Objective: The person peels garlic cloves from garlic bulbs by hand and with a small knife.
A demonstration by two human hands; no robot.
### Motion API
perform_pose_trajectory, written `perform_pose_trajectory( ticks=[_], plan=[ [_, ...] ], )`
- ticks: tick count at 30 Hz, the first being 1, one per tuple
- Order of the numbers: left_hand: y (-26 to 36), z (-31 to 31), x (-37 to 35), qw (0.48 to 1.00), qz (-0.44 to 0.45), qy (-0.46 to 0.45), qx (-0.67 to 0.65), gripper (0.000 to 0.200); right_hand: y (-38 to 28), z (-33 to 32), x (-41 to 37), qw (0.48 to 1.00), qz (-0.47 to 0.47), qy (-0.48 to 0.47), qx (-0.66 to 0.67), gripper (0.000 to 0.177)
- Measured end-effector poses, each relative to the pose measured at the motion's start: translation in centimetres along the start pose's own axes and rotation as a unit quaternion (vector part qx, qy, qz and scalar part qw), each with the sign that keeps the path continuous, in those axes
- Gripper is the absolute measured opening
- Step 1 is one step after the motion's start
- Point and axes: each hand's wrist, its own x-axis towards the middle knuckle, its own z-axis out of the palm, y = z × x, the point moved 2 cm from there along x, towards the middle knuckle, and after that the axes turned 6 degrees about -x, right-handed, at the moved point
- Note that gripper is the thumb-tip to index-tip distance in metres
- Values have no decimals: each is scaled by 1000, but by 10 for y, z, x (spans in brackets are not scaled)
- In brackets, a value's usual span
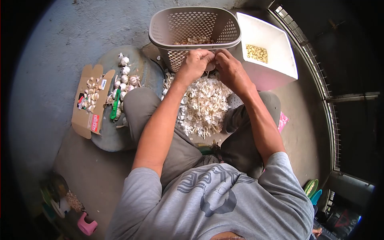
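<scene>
Both of my hands meet just in front of the near rim of a grey-brown plastic basket. My left hand and my right hand are closed with fingertips together on a pale garlic bulb, largely covered by the fingers. Below them a heap of dry garlic skins lies on the floor between my legs. Through the basket's opening, garlic cloves show at the bottom. Whole garlic bulbs lie to the left on a round grey surface.
A white foam box holding peeled cloves stands right of the basket. At left, a cardboard box carries loose cloves. A green cutter rests on the bulbs. Some pink plastic lies beyond my right knee.
</scene>
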Motion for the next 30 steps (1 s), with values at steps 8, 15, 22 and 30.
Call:
perform_pose_trajectory(
  ticks=[8, 15, 22, 30],
  plan=[
    [-3, -11, -1, 983, -62, 156, -68, 31, -8, -2, 0, 999, 14, -9, -40, 19],
    [-7, 13, -7, 926, -163, 105, -323, 35, -2, -2, 1, 996, 76, 43, 14, 13],
    [-9, -1, -6, 942, -141, 172, -252, 30, 5, 8, -4, 975, 195, -69, 80, 29],
    [15, 5, -5, 978, -26, 206, -21, 46, 7, 25, 9, 910, 267, -123, 292, 42]
  ],
)
